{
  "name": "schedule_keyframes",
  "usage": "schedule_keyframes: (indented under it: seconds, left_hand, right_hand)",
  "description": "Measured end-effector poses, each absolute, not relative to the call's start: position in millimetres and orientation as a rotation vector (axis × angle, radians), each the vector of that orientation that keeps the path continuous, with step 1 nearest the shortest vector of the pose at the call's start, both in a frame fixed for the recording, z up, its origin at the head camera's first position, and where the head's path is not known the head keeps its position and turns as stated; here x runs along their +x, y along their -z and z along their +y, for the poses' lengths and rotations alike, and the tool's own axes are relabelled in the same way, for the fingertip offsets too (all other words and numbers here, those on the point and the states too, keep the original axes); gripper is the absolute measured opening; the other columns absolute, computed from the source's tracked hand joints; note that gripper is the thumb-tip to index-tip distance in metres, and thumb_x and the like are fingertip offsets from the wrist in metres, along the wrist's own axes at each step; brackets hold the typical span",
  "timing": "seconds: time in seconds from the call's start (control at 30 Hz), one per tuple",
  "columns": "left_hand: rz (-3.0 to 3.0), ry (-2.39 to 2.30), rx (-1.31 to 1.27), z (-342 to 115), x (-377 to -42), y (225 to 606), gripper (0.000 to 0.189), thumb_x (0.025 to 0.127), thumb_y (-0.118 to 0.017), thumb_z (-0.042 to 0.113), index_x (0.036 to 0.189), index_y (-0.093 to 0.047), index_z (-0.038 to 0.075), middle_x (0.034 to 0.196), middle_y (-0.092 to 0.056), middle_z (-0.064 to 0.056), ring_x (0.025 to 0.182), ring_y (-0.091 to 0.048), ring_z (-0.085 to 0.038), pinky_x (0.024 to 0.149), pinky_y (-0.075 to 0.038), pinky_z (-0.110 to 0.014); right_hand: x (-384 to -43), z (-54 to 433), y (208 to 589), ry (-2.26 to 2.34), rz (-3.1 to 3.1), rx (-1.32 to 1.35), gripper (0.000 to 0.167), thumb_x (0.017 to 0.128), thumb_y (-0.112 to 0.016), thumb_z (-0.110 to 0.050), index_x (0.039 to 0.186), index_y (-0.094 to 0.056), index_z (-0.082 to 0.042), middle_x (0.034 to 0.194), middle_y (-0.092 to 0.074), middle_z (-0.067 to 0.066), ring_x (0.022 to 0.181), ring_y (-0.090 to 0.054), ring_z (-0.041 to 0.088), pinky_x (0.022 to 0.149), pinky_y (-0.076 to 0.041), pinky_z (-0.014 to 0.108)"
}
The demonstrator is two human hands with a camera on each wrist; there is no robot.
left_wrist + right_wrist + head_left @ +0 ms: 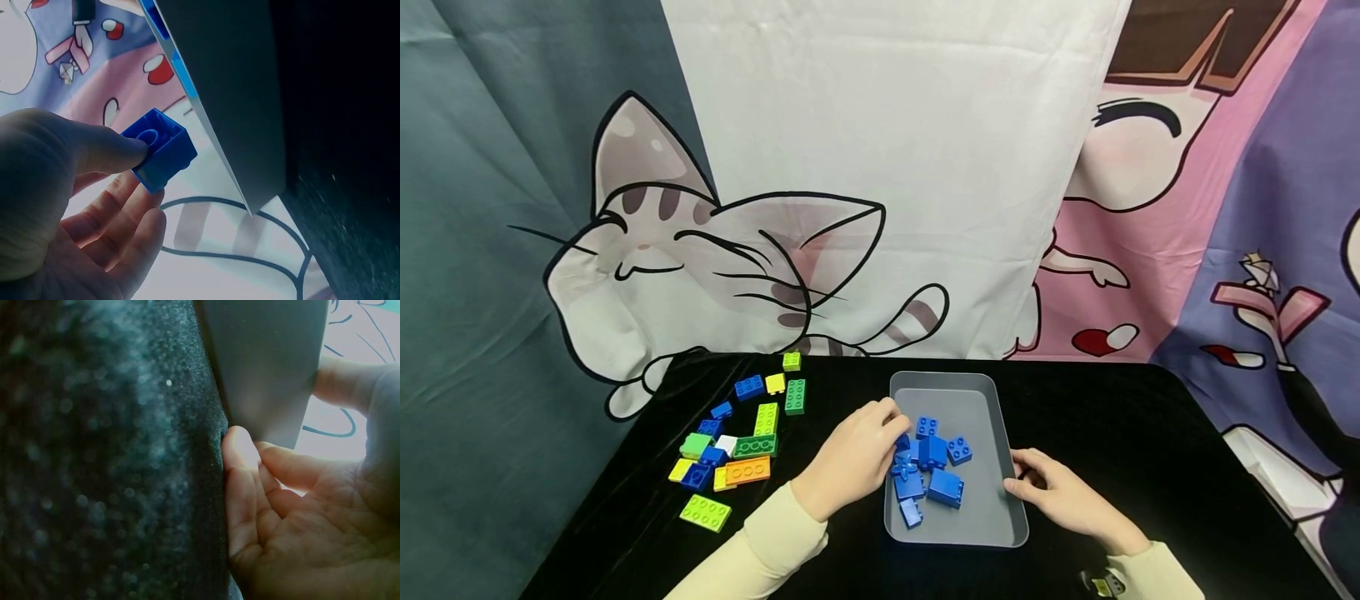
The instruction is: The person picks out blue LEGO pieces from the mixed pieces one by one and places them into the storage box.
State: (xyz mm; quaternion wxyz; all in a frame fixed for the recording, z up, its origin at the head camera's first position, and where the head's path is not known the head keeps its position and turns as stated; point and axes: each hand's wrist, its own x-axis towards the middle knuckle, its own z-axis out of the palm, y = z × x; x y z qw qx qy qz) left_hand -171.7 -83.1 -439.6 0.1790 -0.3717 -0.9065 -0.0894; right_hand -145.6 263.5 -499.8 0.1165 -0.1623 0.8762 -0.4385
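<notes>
My left hand (pixel 856 457) pinches a small blue toy brick (pixel 167 155) over the left rim of a grey tray (pixel 981 521). In the left wrist view the brick's hollow underside shows, with the thumb (pixel 109 150) against it. Several blue bricks (pixel 945 487) lie in a loose heap in the tray's left and middle part. At the tray's right side, my right hand (pixel 1067 500) holds the edge. The right wrist view shows its thumb (pixel 344 381) up at the rim and curled fingers low against the outer wall (pixel 269 375).
Left of the tray, loose bricks lie scattered on the black cloth (pixel 1097 417): green (pixel 756 447), orange (pixel 748 470), lime (pixel 705 512), yellow, white and blue ones. A curtain with cartoon animals (pixel 880 167) hangs right behind the table.
</notes>
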Motion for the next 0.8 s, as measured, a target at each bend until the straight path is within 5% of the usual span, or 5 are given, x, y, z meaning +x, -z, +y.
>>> schedule_keyframes:
  seconds: [0.27, 0.5, 0.8]
  left_hand:
    - [-2.522, 0.286, -1.095, -70, -170, 442, 0.022, 0.097, -0.072, 0.016, 0.119, -0.07, 0.019, 0.111, -0.063, 0.002, 0.095, -0.059, -0.011, 0.086, -0.056, -0.023]
    - [-2.679, 0.274, -1.075, -69, -164, 446, 0.069, 0.091, -0.075, 0.048, 0.15, -0.052, 0.019, 0.158, -0.045, -0.009, 0.137, -0.053, -0.025, 0.107, -0.053, -0.043]
    - [-2.758, 0.278, -1.015, -85, -166, 448, 0.083, 0.088, -0.072, 0.063, 0.154, -0.048, 0.019, 0.166, -0.036, -0.01, 0.145, -0.046, -0.028, 0.112, -0.049, -0.049]
  right_hand:
    - [-145, 264, 500, 1.286, 2.563, -0.477, 0.044, 0.103, -0.064, -0.03, 0.138, -0.058, -0.002, 0.109, -0.058, 0.008, 0.087, -0.055, 0.005, 0.07, -0.049, 0.022]
    - [-146, 262, 498, 1.275, 2.573, -0.483, 0.045, 0.103, -0.064, -0.03, 0.137, -0.058, -0.002, 0.108, -0.058, 0.008, 0.086, -0.055, 0.005, 0.07, -0.049, 0.022]
    - [-145, 263, 499, 1.272, 2.578, -0.466, 0.044, 0.103, -0.065, -0.031, 0.137, -0.058, -0.003, 0.108, -0.057, 0.007, 0.087, -0.055, 0.006, 0.07, -0.048, 0.022]
